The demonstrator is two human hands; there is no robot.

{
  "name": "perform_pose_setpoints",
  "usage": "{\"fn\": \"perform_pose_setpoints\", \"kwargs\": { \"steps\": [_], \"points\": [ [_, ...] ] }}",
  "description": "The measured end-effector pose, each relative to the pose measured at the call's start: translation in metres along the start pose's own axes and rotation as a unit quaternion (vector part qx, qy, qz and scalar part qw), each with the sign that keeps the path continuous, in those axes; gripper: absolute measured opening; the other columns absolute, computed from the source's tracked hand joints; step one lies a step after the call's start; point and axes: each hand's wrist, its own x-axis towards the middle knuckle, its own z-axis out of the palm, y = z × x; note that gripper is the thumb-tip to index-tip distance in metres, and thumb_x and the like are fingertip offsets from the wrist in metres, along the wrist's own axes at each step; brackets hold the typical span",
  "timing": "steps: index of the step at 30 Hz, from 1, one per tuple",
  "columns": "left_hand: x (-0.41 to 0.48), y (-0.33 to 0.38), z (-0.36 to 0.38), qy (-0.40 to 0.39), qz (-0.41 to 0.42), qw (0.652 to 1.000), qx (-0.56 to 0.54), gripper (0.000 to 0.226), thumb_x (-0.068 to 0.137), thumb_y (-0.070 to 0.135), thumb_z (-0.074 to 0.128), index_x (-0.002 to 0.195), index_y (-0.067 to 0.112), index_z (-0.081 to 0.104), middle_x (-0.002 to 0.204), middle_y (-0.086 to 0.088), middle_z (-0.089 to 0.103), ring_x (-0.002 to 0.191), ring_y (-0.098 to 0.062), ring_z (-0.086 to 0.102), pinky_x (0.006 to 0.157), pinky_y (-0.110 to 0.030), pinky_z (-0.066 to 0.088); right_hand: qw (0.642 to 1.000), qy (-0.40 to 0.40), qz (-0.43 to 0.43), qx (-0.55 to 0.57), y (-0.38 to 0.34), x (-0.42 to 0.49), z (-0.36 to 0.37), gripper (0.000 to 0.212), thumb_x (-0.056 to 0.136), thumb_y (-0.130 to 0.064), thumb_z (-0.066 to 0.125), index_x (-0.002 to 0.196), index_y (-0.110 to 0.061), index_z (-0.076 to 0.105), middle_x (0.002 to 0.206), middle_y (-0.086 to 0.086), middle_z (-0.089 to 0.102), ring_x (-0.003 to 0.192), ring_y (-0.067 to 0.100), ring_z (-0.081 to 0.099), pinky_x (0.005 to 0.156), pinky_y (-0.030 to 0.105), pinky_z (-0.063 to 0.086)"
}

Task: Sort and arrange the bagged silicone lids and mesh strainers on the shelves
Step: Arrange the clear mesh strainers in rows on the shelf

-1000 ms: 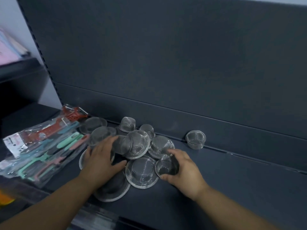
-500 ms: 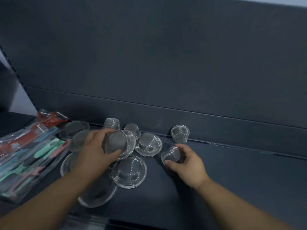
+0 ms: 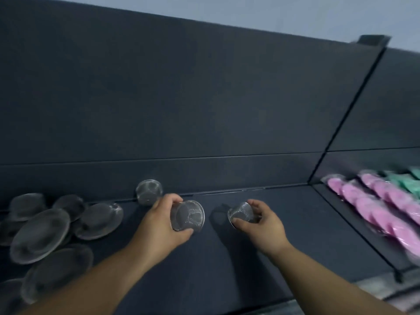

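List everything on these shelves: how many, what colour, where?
Piled strainers: about seven, blurred, silver-grey, shelf's left.
Small strainer: one, silver, by the back panel.
Left-held strainer: one, silver, centre.
Right-held strainer: one, silver, centre-right.
Pink bagged lids: several, pink, right shelf.
Green bagged lids: few, green, far right, behind pink.
Shelf: one, dark grey, underneath.
Left hand: fingers grip a strainer.
Right hand: fingers grip a strainer.

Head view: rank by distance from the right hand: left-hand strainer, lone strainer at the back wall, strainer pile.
1. Left-hand strainer, just left of the right hand and its small strainer.
2. Lone strainer, further left, against the back wall.
3. Strainer pile, far left.
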Motion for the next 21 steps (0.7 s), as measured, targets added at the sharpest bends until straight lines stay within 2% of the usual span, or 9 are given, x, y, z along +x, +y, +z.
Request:
{"fn": "perform_pose_setpoints", "kwargs": {
  "steps": [6,11,14,17,21],
  "points": [
    [0.04,0.075,0.105,-0.037,0.022,0.999,-0.002,0.059,0.062,0.028,0.082,0.11,0.041,0.05,0.106,0.025,0.048,0.099,0.0,0.053,0.086,-0.016,0.042,0.997,0.037,0.017,-0.06,0.057,0.045,-0.119,0.066,0.066,-0.032,0.083,0.125,-0.032,0.054,0.116,-0.008,0.06,0.101,0.01,0.061,0.093,0.025,0.047],
    [0.072,0.115,0.188,-0.043,-0.027,0.999,0.01,0.064,0.065,0.028,0.081,0.122,0.03,0.053,0.115,0.011,0.049,0.101,-0.006,0.053,0.092,-0.022,0.043,0.994,0.009,-0.007,-0.11,0.092,0.099,-0.197,0.069,0.069,-0.029,0.083,0.13,-0.027,0.051,0.111,-0.01,0.059,0.098,0.006,0.057,0.088,0.017,0.039],
    [0.092,0.131,0.224,-0.049,-0.057,0.996,0.039,0.065,0.068,0.03,0.078,0.127,0.03,0.049,0.122,0.011,0.048,0.104,-0.006,0.05,0.091,-0.018,0.038,0.991,-0.026,-0.028,-0.128,0.103,0.132,-0.22,0.074,0.069,-0.028,0.082,0.135,-0.025,0.047,0.121,-0.007,0.06,0.1,0.004,0.054,0.092,0.015,0.037],
    [0.11,0.14,0.252,-0.044,-0.074,0.994,0.061,0.067,0.069,0.027,0.077,0.129,0.028,0.048,0.127,0.01,0.047,0.104,-0.002,0.045,0.088,-0.013,0.031,0.986,-0.055,-0.051,-0.149,0.107,0.163,-0.229,0.076,0.071,-0.026,0.08,0.137,-0.026,0.043,0.13,-0.005,0.056,0.112,0.009,0.054,0.094,0.014,0.035],
    [0.129,0.142,0.274,-0.059,-0.094,0.991,0.077,0.065,0.072,0.022,0.074,0.131,0.025,0.047,0.13,0.005,0.05,0.113,-0.01,0.049,0.092,-0.016,0.035,0.976,-0.092,-0.07,-0.182,0.109,0.195,-0.23,0.076,0.073,-0.025,0.078,0.139,-0.027,0.039,0.134,0.0,0.052,0.12,0.016,0.051,0.095,0.016,0.034]
  ]
}}
